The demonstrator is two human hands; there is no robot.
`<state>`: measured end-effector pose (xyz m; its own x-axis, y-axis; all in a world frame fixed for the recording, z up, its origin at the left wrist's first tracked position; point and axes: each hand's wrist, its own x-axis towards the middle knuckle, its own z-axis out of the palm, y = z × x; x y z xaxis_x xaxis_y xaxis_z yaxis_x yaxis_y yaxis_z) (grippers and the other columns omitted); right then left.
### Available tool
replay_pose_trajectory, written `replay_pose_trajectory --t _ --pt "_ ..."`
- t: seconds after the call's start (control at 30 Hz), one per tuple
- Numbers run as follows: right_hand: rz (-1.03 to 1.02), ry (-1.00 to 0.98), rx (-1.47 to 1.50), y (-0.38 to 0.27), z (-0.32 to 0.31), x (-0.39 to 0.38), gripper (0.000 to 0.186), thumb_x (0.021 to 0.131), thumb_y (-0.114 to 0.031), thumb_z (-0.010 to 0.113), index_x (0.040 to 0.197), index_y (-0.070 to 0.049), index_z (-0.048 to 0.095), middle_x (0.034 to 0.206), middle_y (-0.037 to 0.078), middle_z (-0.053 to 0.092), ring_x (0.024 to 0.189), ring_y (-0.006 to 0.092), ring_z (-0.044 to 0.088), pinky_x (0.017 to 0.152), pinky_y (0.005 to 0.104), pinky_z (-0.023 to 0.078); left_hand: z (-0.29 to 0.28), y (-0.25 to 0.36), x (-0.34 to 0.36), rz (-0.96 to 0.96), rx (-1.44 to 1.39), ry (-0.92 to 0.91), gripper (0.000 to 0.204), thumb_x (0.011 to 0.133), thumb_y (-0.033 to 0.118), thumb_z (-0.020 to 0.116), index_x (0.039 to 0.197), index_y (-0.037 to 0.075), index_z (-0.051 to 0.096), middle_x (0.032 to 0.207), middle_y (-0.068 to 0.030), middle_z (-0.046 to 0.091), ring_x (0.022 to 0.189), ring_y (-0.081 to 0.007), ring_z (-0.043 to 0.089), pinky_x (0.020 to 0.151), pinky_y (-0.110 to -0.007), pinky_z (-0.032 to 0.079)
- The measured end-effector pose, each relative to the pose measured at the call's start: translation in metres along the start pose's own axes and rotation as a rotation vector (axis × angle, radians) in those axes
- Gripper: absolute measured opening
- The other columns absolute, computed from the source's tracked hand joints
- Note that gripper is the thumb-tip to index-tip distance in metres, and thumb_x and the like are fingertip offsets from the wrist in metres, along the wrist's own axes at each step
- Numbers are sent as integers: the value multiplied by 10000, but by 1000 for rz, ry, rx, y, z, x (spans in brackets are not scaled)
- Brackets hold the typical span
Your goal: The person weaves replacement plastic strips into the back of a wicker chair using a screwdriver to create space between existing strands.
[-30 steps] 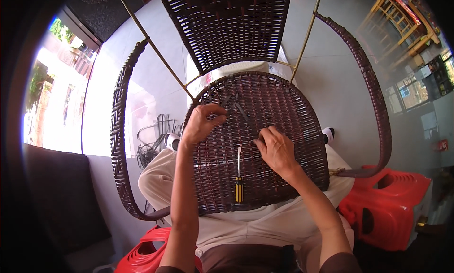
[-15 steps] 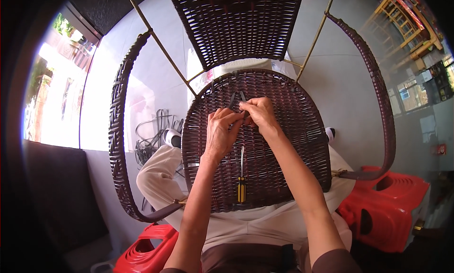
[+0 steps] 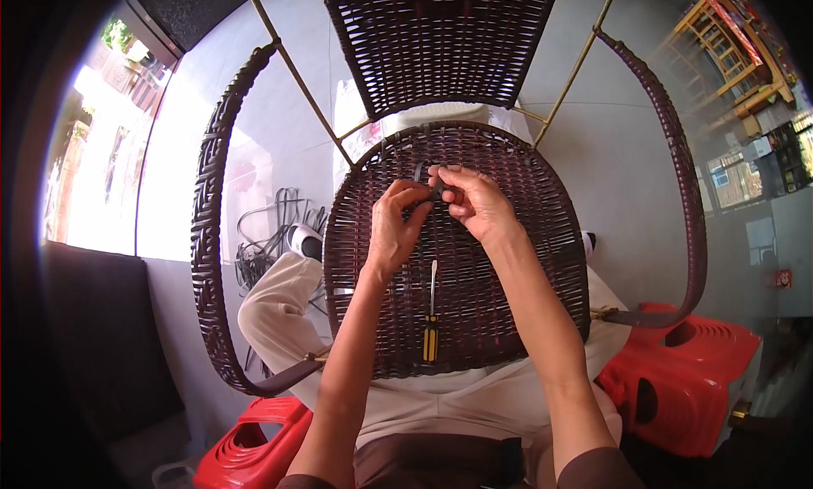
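A dark brown woven chair lies across my lap, its rounded seat [image 3: 508, 294] facing up. Over the far half of the seat, my left hand [image 3: 396, 222] and my right hand [image 3: 476, 199] meet, fingers pinched on a dark flat weaving strip [image 3: 421, 172]. Part of the strip loops up beyond the fingers; where it enters the weave is hidden by them. Nearer to me, a screwdriver [image 3: 431, 337] with a yellow and black handle rests on the seat, its blade pointing away from me.
The woven backrest [image 3: 440, 49] stands beyond the seat, and curved armrests [image 3: 212, 201] [image 3: 682, 176] flank it. Loose strips [image 3: 271, 243] lie tangled on the floor at left. Red plastic stools [image 3: 254, 442] [image 3: 690, 379] are on both sides of me. Wooden furniture [image 3: 737, 53] stands far right.
My right hand has turned, its fingers curling more and shifting slightly right and up. The left hand stays near the same spot. The strip's free ends now form a loop.
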<state>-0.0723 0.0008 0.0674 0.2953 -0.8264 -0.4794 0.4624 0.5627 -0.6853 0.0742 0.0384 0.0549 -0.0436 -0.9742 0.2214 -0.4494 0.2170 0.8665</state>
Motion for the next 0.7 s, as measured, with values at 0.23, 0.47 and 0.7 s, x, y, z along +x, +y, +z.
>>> replay_pose_trajectory --t 0.23,0.47,0.7 --pt "-231 150 -401 -22 7 9 146 805 -204 643 812 -61 669 669 1 619 515 44 499 415 183 360 -12 7 43 -196 -654 -34 144 847 92 553 832 -30 628 769 -51 632 723 -99 569 700 -223 458" --pt "-402 502 -1502 25 4 -1 291 784 -350 643 691 -79 593 714 84 616 656 251 610 586 379 479 -16 2 73 -247 -870 -65 177 888 122 499 850 -10 610 787 -56 611 742 -126 565 727 -252 463" --pt "-545 620 -1570 40 10 15 270 775 -312 642 702 -55 602 736 99 627 687 283 619 604 389 485 -15 10 82 -323 -847 -63 138 865 121 526 815 20 606 736 -49 617 641 -119 571 616 -224 461"
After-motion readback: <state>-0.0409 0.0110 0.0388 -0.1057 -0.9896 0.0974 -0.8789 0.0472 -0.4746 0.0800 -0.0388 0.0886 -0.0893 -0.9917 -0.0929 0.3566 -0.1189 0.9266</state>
